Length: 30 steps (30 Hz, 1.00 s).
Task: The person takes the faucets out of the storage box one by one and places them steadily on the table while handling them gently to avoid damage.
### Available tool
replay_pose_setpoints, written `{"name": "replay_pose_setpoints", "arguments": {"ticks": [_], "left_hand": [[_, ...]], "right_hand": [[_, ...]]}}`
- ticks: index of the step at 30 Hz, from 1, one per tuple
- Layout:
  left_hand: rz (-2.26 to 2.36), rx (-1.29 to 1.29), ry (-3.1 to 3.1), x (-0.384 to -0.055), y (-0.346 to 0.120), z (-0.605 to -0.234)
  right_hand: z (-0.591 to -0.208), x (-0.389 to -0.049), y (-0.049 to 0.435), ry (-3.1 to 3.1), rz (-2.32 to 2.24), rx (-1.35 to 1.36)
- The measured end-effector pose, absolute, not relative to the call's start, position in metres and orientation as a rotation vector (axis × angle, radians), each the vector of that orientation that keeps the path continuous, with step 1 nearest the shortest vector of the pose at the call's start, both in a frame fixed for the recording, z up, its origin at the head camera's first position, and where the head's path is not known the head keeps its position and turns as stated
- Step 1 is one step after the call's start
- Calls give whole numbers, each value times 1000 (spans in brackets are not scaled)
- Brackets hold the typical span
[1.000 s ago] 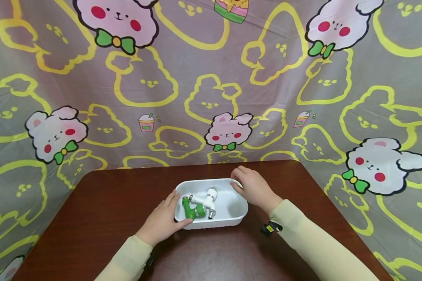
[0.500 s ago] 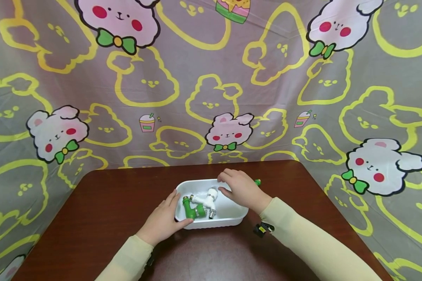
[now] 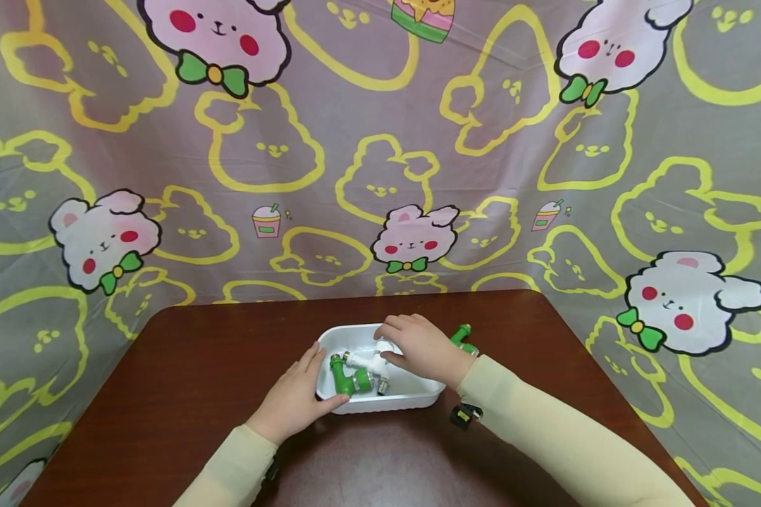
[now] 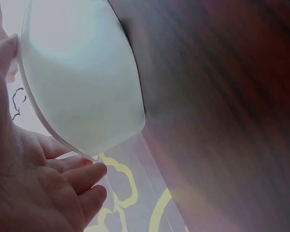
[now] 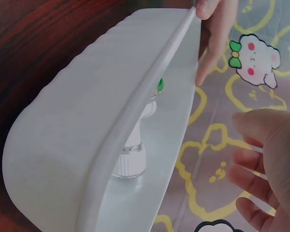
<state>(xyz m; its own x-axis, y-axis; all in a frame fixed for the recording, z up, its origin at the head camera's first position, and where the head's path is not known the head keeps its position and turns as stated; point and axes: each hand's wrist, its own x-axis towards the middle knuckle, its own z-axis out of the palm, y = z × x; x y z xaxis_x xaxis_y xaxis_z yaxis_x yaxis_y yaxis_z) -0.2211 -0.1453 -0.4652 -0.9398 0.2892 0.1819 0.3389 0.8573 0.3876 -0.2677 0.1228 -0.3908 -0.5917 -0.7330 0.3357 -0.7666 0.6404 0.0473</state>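
A white oval tub (image 3: 396, 403) stands on the table. Inside its left half lie a green L-shaped pipe fitting (image 3: 345, 382) with a threaded end and a white branched pipe fitting (image 3: 369, 363) with metal threads. My left hand (image 3: 292, 400) grips the tub's left end, thumb on the front rim and fingers along the far side; the left wrist view has the same hand (image 4: 36, 171) around the rim. Over the tub's middle hovers my right hand (image 3: 425, 350), covering part of the white fitting. In the right wrist view its fingers (image 5: 251, 169) are loosely bent, holding nothing.
A second green pipe fitting (image 3: 461, 334) lies on the brown table (image 3: 215, 373) to the right of the tub, partly behind my right hand. A patterned cloth (image 3: 355, 211) hangs close behind the table and at both sides.
My right hand has moved left from the tub's right end to above the white fitting, uncovering the green fitting on the table. The left hand keeps its hold.
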Motion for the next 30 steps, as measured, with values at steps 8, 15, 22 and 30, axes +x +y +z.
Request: {"name": "replay_pose_setpoints", "arguments": {"ticks": [8, 15, 22, 30], "left_hand": [[-660, -491, -2913, -221, -145, -465], [-672, -490, -2918, -220, -145, -465], [-673, -494, -2916, -220, -145, -464], [-666, -497, -2918, -219, -145, -464]], "right_hand": [[-395, -276, 117, -2546, 63, 1280], [-403, -279, 113, -2582, 2, 1305], [-412, -280, 109, -2601, -51, 1334], [-417, -281, 102, -2632, -97, 1376]]}}
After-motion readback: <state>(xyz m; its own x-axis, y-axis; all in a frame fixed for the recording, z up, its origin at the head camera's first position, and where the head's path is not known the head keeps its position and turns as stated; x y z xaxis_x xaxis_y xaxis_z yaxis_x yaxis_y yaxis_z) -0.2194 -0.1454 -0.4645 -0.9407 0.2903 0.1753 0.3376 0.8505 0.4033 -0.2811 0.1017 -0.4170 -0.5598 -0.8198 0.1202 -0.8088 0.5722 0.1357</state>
